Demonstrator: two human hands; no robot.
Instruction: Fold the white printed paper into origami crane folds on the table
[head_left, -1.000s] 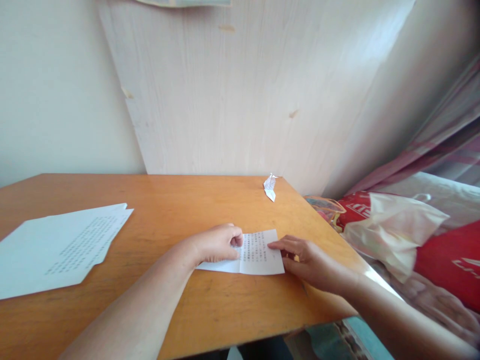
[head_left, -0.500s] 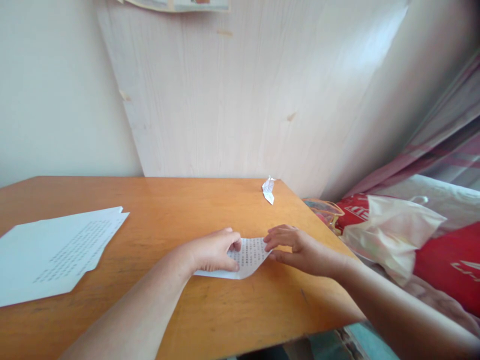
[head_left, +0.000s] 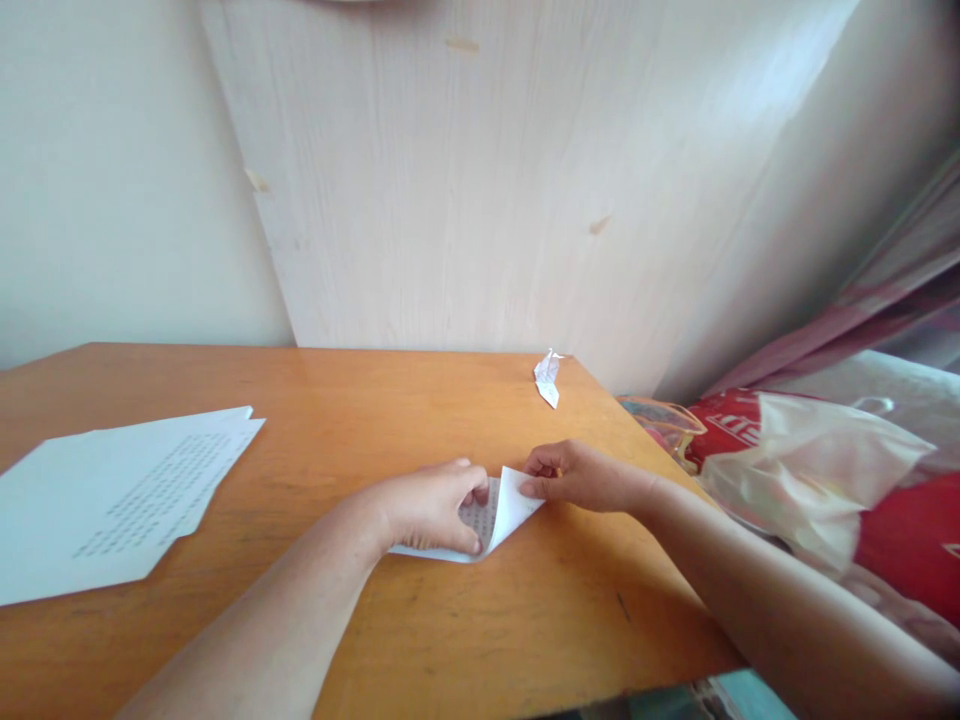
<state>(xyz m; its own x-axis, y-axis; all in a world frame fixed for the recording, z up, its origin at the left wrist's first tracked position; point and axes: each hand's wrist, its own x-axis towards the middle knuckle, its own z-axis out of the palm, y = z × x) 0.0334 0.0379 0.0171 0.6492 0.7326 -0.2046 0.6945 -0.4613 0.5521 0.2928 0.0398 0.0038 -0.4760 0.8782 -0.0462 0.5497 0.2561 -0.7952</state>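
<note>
A small printed paper slip (head_left: 501, 515) lies on the orange wooden table (head_left: 360, 420) near its right front. My left hand (head_left: 431, 505) presses down on the slip's left part, fingers curled with the thumb on the paper. My right hand (head_left: 574, 475) pinches the slip's right edge and has it lifted and curled over toward the left, white underside showing.
Printed white sheets (head_left: 112, 495) lie at the table's left. A small folded paper figure (head_left: 547, 376) stands at the far right corner. A pale wooden board (head_left: 487, 170) leans behind the table. Plastic bags (head_left: 810, 460) and red bedding lie to the right.
The slip lay flat a second ago. My right hand has picked up its right edge and carried it leftward, folding the paper over. My left hand has stayed in place.
</note>
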